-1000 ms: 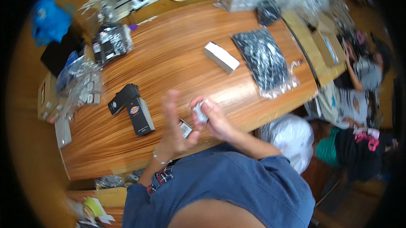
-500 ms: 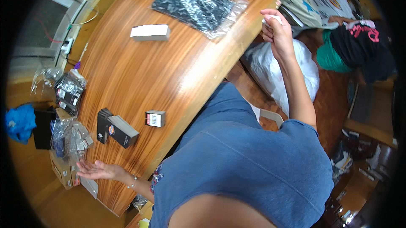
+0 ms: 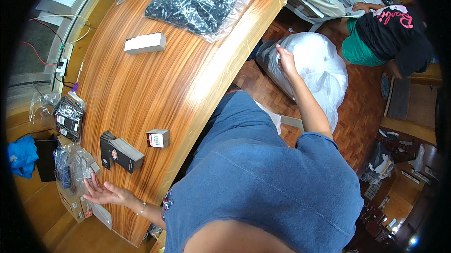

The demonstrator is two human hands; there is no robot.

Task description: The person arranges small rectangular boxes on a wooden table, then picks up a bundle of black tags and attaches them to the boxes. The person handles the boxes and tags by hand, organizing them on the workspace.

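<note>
My left hand (image 3: 107, 193) hovers over the table's left end, palm up, fingers spread and nothing in it. It is nearest to a clear plastic bag of small grey-white boxes (image 3: 86, 163). Just beyond it on the table stand stacks of black cards or tags (image 3: 126, 155), with a smaller stack with a white label (image 3: 158, 138) to their right. My right hand (image 3: 285, 61) is closed, held off the table's edge in front of a big white plastic sack (image 3: 312, 51). A small white thing, mostly hidden, shows between its fingers.
On the wooden table (image 3: 155, 81) lie a white-topped stack (image 3: 145, 43) and a large clear bag of black pieces (image 3: 192, 6). Packaged black items (image 3: 69, 116) sit at its left edge. Another person in a black shirt (image 3: 394, 30) is at the upper right.
My right hand has come down and left, from beside the table's far corner to in front of the white sack. My left hand stays open and has turned slightly, its fingers pointing more upward.
</note>
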